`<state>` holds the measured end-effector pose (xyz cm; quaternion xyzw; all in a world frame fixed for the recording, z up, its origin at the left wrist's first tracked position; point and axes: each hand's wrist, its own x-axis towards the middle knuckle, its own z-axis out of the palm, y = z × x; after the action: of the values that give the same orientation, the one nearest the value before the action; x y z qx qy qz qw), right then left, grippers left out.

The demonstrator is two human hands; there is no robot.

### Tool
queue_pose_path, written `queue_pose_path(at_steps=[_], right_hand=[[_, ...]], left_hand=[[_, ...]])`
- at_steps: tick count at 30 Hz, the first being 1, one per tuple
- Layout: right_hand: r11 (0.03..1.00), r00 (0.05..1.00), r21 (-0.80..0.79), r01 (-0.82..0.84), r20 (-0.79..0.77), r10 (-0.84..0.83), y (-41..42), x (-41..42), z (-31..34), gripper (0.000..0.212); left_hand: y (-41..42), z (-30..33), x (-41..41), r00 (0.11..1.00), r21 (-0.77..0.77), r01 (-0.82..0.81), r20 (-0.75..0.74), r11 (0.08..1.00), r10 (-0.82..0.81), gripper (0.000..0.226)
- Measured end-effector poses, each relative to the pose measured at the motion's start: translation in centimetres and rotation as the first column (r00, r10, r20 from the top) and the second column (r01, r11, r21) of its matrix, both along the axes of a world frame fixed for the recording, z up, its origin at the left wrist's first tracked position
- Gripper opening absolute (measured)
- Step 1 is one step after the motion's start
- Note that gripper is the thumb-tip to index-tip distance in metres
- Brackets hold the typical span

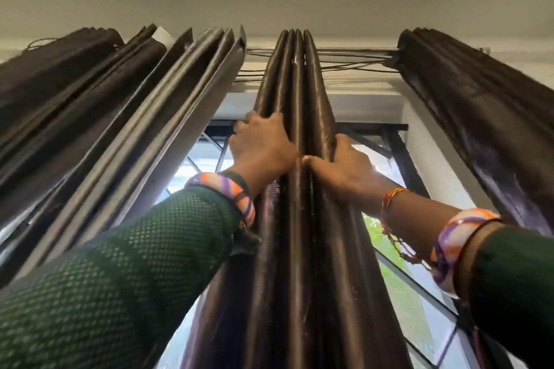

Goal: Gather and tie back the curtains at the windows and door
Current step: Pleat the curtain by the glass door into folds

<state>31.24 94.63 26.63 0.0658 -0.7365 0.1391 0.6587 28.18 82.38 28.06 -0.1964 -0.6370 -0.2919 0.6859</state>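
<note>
Both hands squeezed the dark brown glossy pleated curtain panel (295,93) — left hand (260,147) fingers curled round its left edge, right hand (344,163) fingers wrapped behind the right edge, thumb in front. It hung between them, long axis vertical, pointing up to the thin metal rail (353,50). Yanking down could've popped it off the loose cords (350,66).

Open gaps flank middle curtain (295,219); window grille (401,156) blocks beyond

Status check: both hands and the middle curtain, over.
Left hand and right hand both grip the gathered middle curtain, one each side. No tie on it yet. Other bunched curtains hang apart left and right; nothing in the way.
</note>
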Motion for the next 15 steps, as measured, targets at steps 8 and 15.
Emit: queue_pose_path(at_steps=[8, 15], right_hand=[[0.994, 0.994, 0.052, 0.092, 0.054, -0.095, -2.8, -1.0, 0.8, 0.085], [0.801, 0.922, 0.457, 0.387, -0.206, -0.328, -5.3, -1.1, -3.4, 0.050]], left_hand=[[-4.1, -2.2, -2.3, 0.964, -0.340, 0.117, 0.264, 0.933, -0.025, 0.048], [-3.4, -3.6, -3.5, 0.962, -0.279, 0.106, 0.270, 0.954, -0.028, 0.027]])
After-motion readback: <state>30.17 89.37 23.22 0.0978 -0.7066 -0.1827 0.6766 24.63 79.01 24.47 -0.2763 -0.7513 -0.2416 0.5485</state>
